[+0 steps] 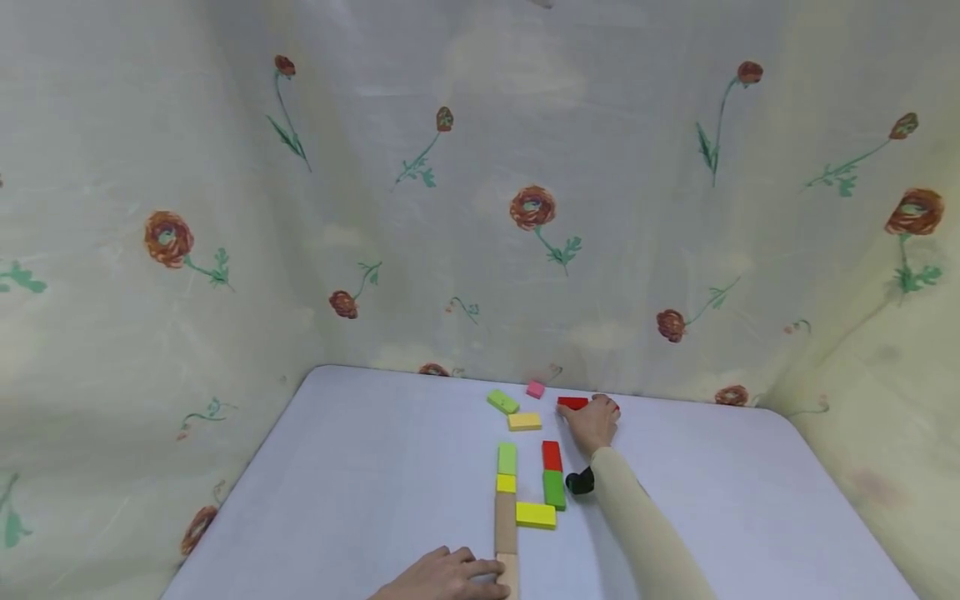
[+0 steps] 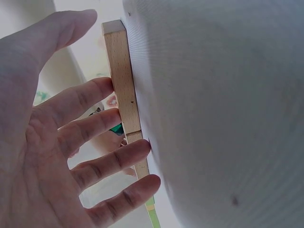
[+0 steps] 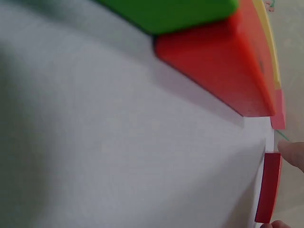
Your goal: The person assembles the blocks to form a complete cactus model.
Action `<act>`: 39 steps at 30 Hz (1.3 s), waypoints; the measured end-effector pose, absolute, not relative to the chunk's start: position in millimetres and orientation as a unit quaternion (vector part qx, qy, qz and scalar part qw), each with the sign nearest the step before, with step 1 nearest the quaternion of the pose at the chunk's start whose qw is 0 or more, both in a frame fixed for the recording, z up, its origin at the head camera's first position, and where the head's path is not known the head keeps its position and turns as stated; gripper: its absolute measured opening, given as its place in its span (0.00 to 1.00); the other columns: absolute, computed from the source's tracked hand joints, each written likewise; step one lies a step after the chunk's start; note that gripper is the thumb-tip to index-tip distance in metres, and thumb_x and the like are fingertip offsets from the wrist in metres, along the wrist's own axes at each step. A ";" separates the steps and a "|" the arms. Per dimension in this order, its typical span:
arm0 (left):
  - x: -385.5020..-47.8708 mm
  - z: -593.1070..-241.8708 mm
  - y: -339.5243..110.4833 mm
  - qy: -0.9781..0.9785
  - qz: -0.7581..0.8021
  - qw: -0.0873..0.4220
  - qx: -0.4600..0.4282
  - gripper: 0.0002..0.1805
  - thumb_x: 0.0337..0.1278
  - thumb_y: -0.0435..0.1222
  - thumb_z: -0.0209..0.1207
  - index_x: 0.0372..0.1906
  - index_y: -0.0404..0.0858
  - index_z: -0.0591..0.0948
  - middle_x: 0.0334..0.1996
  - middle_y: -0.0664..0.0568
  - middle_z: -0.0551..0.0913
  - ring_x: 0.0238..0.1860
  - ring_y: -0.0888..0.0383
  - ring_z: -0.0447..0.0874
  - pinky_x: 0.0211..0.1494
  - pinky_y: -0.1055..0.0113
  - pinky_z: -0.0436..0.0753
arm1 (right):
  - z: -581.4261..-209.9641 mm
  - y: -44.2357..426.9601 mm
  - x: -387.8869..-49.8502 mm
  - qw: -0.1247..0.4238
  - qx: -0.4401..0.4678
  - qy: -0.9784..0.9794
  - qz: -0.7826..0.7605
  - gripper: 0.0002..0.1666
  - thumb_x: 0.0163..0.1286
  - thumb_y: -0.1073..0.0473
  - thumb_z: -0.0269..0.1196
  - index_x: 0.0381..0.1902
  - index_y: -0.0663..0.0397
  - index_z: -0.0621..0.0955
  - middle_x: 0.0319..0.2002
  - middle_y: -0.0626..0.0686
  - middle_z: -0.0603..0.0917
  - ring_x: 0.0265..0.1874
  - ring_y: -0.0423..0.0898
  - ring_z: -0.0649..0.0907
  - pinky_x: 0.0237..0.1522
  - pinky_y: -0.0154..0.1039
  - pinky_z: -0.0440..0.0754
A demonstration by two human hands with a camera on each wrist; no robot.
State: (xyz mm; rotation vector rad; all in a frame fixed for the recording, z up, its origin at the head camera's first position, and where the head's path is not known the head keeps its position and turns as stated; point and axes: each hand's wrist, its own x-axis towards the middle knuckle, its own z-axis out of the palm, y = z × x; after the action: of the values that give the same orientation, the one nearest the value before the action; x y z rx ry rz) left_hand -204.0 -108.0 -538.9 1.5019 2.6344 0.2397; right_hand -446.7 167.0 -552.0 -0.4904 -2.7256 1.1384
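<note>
Floral curtain behind, white table in front of it. Left hand: fingers straight and spread, fingertips against the side of the nearest natural-wood block; nothing grasped. Right hand: thumb and fingers curled about the two ends of a red rectangular block, which is near the table's back edge; looks pinched, pressure can't tell. Natural-wood block lies at the near end of a straight row, beyond it a second wood piece, a small yellow block and a light-green block.

Handling, my guess: both held/touched blocks light, rigid, hard to break. Grain suggests decent friction on bare wood; red faces look smoother, maybe slicker. Red: end-to-end pinch fits, mid-length across the long sides likely steadier. Natural-wood: long sides, mid-length. Smallest: pink block, left of the red one.
</note>
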 end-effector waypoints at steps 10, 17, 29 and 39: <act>-204.5 -538.5 -107.6 0.866 0.051 0.054 0.494 0.27 0.64 0.59 0.51 0.66 0.60 0.72 0.64 0.63 0.73 0.49 0.67 0.76 0.39 0.77 0.74 | -550.4 170.2 -450.4 0.068 -0.161 -0.924 0.341 0.44 0.60 0.46 0.66 0.60 0.71 0.62 0.56 0.69 0.67 0.58 0.64 0.64 0.61 0.59 0.69; -203.8 -537.7 -108.6 0.866 0.063 0.049 0.493 0.26 0.65 0.60 0.50 0.65 0.59 0.73 0.63 0.62 0.74 0.49 0.67 0.76 0.40 0.77 0.75 | -543.6 171.6 -444.2 0.047 -0.165 -0.927 0.335 0.42 0.59 0.47 0.67 0.60 0.69 0.64 0.55 0.68 0.68 0.58 0.63 0.65 0.60 0.58 0.69; -202.4 -537.9 -108.3 0.863 0.069 0.032 0.500 0.25 0.65 0.58 0.50 0.64 0.59 0.74 0.62 0.61 0.75 0.49 0.67 0.76 0.39 0.77 0.73 | -539.6 181.1 -440.4 0.010 -0.123 -0.909 0.398 0.40 0.59 0.46 0.68 0.61 0.63 0.69 0.54 0.63 0.74 0.54 0.59 0.71 0.52 0.53 0.78; -203.7 -537.9 -106.1 0.868 0.067 0.067 0.487 0.26 0.64 0.61 0.49 0.65 0.60 0.72 0.63 0.63 0.74 0.49 0.67 0.76 0.41 0.75 0.76 | -516.6 138.7 -432.3 -0.003 0.002 -0.907 0.421 0.36 0.60 0.47 0.68 0.63 0.56 0.73 0.59 0.58 0.76 0.52 0.53 0.75 0.54 0.48 0.78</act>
State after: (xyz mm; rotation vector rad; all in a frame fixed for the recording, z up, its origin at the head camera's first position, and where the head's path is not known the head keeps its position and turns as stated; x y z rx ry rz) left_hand -203.7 -106.1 -537.9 1.4686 2.6171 0.2031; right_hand -432.3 138.7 -516.6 0.0060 -2.8551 1.3256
